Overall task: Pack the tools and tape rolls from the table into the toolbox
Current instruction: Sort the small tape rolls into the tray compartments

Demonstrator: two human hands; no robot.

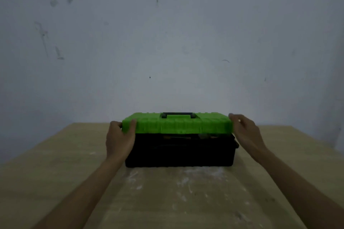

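Observation:
A black toolbox point(179, 152) stands at the middle of the wooden table point(55, 163). Its bright green lid point(177, 123) with a black carry handle point(179, 114) sits slightly raised over the box, leaving a narrow gap in which some tool shapes show dimly. My left hand point(121, 136) grips the lid's left end, thumb on top and fingers round the edge. My right hand point(245, 130) holds the lid's right end, fingers curled over its corner. No loose tools or tape rolls are visible on the table.
The table carries whitish smears in front of the toolbox. A plain grey-white wall point(167, 42) with scuff marks rises directly behind the table's far edge.

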